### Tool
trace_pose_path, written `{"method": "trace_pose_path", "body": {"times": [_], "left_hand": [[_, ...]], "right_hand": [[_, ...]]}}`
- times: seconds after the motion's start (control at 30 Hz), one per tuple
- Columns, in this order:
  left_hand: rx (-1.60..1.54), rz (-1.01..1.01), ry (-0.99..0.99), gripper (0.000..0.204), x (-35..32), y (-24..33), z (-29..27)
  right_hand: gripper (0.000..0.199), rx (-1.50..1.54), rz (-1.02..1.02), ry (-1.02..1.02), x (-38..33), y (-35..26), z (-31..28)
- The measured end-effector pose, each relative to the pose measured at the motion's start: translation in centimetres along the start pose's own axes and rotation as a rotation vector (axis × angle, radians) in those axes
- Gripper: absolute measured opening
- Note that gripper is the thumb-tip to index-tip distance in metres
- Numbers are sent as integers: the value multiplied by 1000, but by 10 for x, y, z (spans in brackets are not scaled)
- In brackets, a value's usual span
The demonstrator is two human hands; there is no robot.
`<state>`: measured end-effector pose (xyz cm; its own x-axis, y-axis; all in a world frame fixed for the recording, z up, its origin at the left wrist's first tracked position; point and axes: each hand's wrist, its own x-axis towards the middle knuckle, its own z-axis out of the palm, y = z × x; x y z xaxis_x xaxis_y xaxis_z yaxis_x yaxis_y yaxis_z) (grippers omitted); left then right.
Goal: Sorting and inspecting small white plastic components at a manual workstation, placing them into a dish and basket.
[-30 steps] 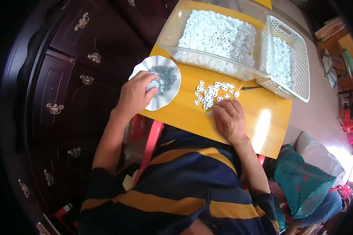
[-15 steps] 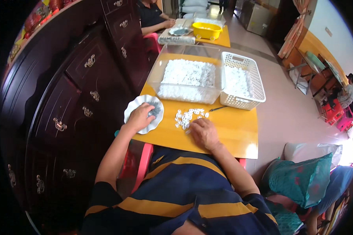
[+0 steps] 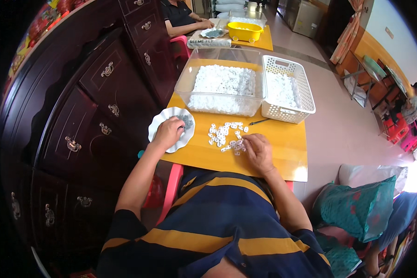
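My left hand (image 3: 168, 133) rests over a white scalloped plate (image 3: 155, 121), its fingers curled down at a heap of small grey pieces (image 3: 186, 121) that look like screws. What the fingertips pinch, if anything, is hidden. To the right, my right hand (image 3: 259, 152) lies low over the yellow tabletop (image 3: 287, 157) with its fingers bent inward. Its thumb and fingertips touch the edge of a loose spread of small white plastic pieces with holes (image 3: 219, 133). Whether a piece sits between those fingertips is too small to make out.
A clear box (image 3: 181, 88) of white pieces stands beyond, beside a white perforated basket (image 3: 306, 104) holding more. A thin dark tool (image 3: 259, 122) lies before them. Farther off, a person sits by a yellow tub (image 3: 244, 33). Dark drawers (image 3: 92, 92) line the left; teal bags (image 3: 352, 208) stand right.
My right hand has moved right, and several white pieces now lie spread apart beside its fingers. My left hand stays at the plate, fingers drawn in more.
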<state>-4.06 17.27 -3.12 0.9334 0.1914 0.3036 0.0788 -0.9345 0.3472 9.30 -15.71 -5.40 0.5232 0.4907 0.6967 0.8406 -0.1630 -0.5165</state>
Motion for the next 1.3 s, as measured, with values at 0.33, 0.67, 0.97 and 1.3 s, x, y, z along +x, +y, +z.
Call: {"method": "trace_pose_path", "body": {"times": [0.33, 0.67, 0.97, 1.3], "left_hand": [[55, 23, -8, 4, 4, 0, 1], [-50, 86, 141, 6, 6, 2, -9], [-375, 4, 186, 8, 28, 58, -26], [-240, 236, -39, 9, 55, 129, 54]], "right_hand": [[14, 199, 406, 69, -19, 11, -16], [20, 434, 622, 139, -23, 29, -16], [20, 404, 628, 110, -19, 22, -19], [21, 403, 627, 123, -21, 25, -14]]}}
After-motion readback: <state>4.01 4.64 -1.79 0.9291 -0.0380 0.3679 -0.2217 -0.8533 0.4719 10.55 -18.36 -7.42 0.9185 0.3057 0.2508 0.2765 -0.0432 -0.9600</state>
